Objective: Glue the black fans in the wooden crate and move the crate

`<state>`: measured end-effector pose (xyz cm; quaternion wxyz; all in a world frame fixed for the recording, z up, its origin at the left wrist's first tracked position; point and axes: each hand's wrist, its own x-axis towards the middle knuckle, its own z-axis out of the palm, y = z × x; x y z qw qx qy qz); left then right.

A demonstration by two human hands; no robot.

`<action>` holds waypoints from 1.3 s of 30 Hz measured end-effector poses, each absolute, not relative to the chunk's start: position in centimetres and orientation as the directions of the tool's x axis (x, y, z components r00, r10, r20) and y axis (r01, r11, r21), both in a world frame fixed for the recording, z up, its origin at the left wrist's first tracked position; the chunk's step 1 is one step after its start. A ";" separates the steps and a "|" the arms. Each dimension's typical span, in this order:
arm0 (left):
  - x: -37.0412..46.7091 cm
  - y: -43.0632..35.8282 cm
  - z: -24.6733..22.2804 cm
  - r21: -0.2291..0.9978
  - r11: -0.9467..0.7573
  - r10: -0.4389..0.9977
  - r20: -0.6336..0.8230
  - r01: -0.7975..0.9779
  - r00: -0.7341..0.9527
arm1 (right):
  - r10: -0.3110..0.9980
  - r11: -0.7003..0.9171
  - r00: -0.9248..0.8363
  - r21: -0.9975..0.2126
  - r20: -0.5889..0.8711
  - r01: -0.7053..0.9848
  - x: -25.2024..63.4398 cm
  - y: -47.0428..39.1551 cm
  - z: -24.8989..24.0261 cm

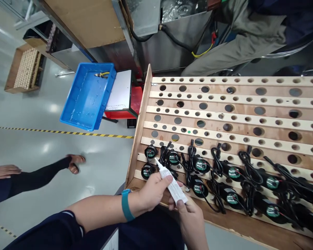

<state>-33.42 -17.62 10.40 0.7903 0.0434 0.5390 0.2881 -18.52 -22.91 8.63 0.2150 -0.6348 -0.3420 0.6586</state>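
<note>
A white squeeze tube point(174, 187) with a narrow pointed nozzle is held between both hands above the front left part of a wooden rack point(172, 80). My left hand point(156, 190) grips the tube near its nozzle end, thumb on top. My right hand point(190, 212) pinches the tube's tail end. The nozzle tip is close to a black round device point(151, 151) with a green circuit board showing in its open end; whether they touch I cannot tell. Several similar devices with coiled black cables point(193, 156) sit in rows along the rack's near side.
A blue plastic bin point(90, 119) holding yellow-handled pliers point(102, 74) stands left of the rack, beside a white board point(119, 90) over a red container point(137, 100). One person's leg point(224, 55) is behind the rack; another person's leg point(41, 175) is at left.
</note>
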 end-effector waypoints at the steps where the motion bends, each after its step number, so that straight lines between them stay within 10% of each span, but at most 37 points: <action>1: -33.8 -17.7 10.3 0.401 0.834 0.509 -0.824 -0.378 0.249 | 0.684 -0.695 -0.161 -0.703 -0.711 0.151 -18.5 -22.8 8.8; 12: -34.3 -18.5 9.8 0.296 0.902 0.403 -0.837 -0.315 0.369 | 0.664 -0.682 -0.182 -0.687 -0.725 0.251 -21.0 -22.8 9.2; 18: -37.8 -16.8 8.5 0.410 0.853 0.491 -0.839 -0.323 0.233 | 0.959 -0.201 -0.063 -0.824 -0.275 0.529 -19.7 -21.5 10.4; 25: -40.8 -17.2 9.5 0.179 0.978 0.208 -0.847 -0.105 0.489 | 0.988 0.099 -0.154 -0.762 -0.001 0.641 -22.6 -20.4 8.8; 32: -40.6 -17.3 11.6 0.032 0.999 0.046 -0.756 -0.034 0.653 | 0.819 -0.571 0.150 -0.757 -0.554 0.319 -26.5 -21.1 8.0; 39: -39.1 -16.7 11.3 0.303 0.948 0.190 -0.791 0.103 0.581 | 0.994 0.083 0.012 -0.803 0.112 0.590 -25.0 -22.5 6.1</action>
